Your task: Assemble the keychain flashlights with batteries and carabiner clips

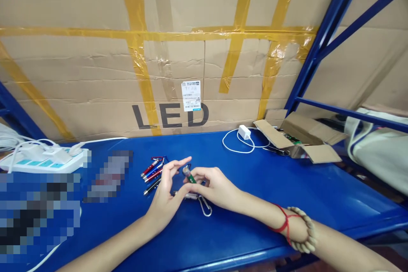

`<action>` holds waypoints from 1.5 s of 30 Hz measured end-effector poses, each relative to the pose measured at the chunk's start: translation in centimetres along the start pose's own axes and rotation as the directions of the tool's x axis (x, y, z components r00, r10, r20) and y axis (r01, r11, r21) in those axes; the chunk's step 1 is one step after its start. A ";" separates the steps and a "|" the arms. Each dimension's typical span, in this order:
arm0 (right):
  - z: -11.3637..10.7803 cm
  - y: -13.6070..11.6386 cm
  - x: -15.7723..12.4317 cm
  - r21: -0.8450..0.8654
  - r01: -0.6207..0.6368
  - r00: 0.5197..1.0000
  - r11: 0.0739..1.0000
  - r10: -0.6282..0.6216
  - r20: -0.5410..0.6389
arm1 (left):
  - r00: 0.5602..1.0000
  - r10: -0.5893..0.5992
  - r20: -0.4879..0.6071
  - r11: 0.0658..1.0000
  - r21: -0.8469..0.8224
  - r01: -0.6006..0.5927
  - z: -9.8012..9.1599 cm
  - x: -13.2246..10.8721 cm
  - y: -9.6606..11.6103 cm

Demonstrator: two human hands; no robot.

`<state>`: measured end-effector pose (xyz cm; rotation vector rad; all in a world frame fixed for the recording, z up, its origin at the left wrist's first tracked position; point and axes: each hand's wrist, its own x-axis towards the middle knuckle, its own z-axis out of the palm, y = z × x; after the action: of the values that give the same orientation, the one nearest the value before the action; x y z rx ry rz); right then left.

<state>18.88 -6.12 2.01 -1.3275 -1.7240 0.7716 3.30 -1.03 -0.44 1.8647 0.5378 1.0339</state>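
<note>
My right hand (215, 185) pinches a short green penlight-like tube (191, 177) with a silver end, tilted up to the left. My left hand (168, 185) is beside it, its fingers stretched apart and its thumb reaching towards the tube. I cannot tell whether that thumb touches it. Below the hands lies a silver carabiner clip (205, 207), joined to a pale metal tube (191, 196) that the fingers partly hide. Left of my left hand, several similar tubes lie side by side, among them a red one (154, 175) and a black one (152, 187).
At the back right stands an open carton (299, 140) with more items inside. Near it lies a white charger (244, 132) with its cable. A white power strip (41, 163) occupies the left. A large taped cardboard box (95, 72) walls the back of the blue table (255, 229).
</note>
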 end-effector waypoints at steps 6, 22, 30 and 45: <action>-8.0 1.9 -0.1 0.013 -0.113 0.969 0.993 0.113 -0.220 | 0.999 -0.005 -0.042 0.982 0.189 0.013 0.0 0.2 -0.2; -13.6 6.0 -4.0 -0.114 -0.336 0.930 0.935 0.311 -0.194 | 0.919 -0.080 0.387 0.828 0.539 -0.155 0.4 0.6 -1.5; -12.6 5.7 -2.7 -0.066 -0.305 0.949 0.950 0.298 -0.102 | 0.932 -0.111 0.346 0.891 0.450 -0.061 0.3 0.4 -0.8; -7.7 -1.8 -3.4 0.080 -0.205 0.964 0.976 0.186 0.192 | 0.912 -0.146 0.383 0.895 0.444 -0.043 0.0 0.1 -0.2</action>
<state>25.14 -9.91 6.47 -1.4090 -1.6861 1.1089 3.40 -0.87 -0.57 2.3781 0.6020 0.4723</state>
